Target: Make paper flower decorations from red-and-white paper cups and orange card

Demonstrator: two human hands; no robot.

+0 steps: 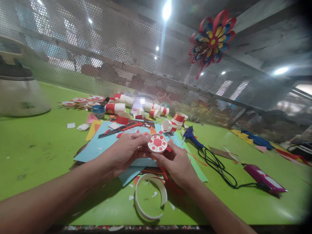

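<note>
- A green table (56, 156) spreads before me, a perforated screen (109, 74) behind it and a paper flower (213, 42) hanging above
- Blue paper (90, 152) sits under and beyond the hands, with a black-and-red tool (119, 129) lying on it
- A glue gun (194, 137) lies just beyond the right hand (176, 162), its black cord (220, 165) looping towards a purple block (264, 178)
- In front, nearest the person, there's a cut ring (162, 191) with white scraps inside its curve
- Red-and-white cups (168, 126) lie tipped over at the back; I can't tell what they hold
- A blue jar (98, 112) has something dark sticking up at its mouth, near a heap of patterned discs (79, 100)
- The disc (157, 143) is raised over the paper, pinched between the left hand (130, 148) at its left edge and the right at its lower right, both thumbs and fingers closed on it, patterned face showing
</note>
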